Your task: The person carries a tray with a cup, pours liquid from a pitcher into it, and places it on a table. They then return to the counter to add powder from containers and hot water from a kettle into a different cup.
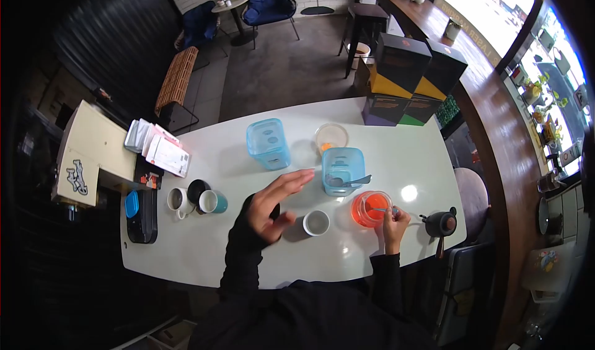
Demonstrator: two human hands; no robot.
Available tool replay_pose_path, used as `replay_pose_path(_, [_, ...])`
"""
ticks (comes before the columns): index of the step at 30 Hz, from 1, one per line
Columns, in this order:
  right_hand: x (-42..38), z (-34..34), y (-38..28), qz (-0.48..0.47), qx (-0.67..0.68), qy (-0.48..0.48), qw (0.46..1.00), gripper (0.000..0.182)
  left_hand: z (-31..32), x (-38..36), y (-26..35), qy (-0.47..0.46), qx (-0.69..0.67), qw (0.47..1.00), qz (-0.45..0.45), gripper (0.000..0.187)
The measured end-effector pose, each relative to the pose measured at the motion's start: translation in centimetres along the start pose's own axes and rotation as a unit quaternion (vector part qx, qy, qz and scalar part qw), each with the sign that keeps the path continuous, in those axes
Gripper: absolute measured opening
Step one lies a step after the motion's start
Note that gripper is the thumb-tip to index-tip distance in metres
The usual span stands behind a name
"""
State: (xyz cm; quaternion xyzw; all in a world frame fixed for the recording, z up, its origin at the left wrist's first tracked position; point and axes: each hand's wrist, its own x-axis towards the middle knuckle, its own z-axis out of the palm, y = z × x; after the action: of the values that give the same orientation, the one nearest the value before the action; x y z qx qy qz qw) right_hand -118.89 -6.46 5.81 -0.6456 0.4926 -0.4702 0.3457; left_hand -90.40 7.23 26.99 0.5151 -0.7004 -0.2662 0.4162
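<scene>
Red jar, just right of the white cup: at its mouth, pinches a thin utensil in the right hand, fingers narrowed, likely for stirring. Holds the left hand, fingers wide and empty, left of the cup, seemingly for clearance.

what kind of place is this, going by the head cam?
Probably a small café: blue cushioned chairs at a little round table, a long wooden counter along the window, and mugs on the white worktable.
</scene>
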Motion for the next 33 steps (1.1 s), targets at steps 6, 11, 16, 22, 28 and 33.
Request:
replay_pose_path(6, [0.4, 0.2, 1.0, 0.0, 0.014, -0.013, 1.0, 0.028, 4.6, 1.1, 18.8, 0.261, -0.337, 0.862, 0.275, 0.037])
replay_pose_path(11, [0.3, 0.4, -0.7, 0.008, 0.032, 0.024, 0.999, 0.028, 7.2, 0.9, 20.1, 0.327, -0.342, 0.812, 0.342, 0.021])
replay_pose_path(16, [0.0, 0.3, -0.4, 0.001, 0.005, 0.016, 1.0, 0.03, 7.3, 0.4, 26.7, 0.473, -0.361, 0.793, 0.133, 0.029])
replay_pose_path(22, [0.0, 0.4, -0.9, 0.012, 0.022, 0.027, 0.999, 0.03, 9.2, 0.3, 21.4, 0.425, -0.361, 0.767, 0.318, 0.028])
replay_pose_path(28, [0.0, 0.5, -1.1, 0.012, 0.021, 0.03, 0.999, 0.029, 7.0, 0.4, 28.5, 0.449, -0.249, 0.848, 0.13, 0.017])
replay_pose_path(33, [0.0, 0.5, -0.2, -0.004, -0.005, 0.031, 0.999, 0.028, 7.8, -1.3, 28.5, 0.459, -0.286, 0.841, 0.002, 0.018])
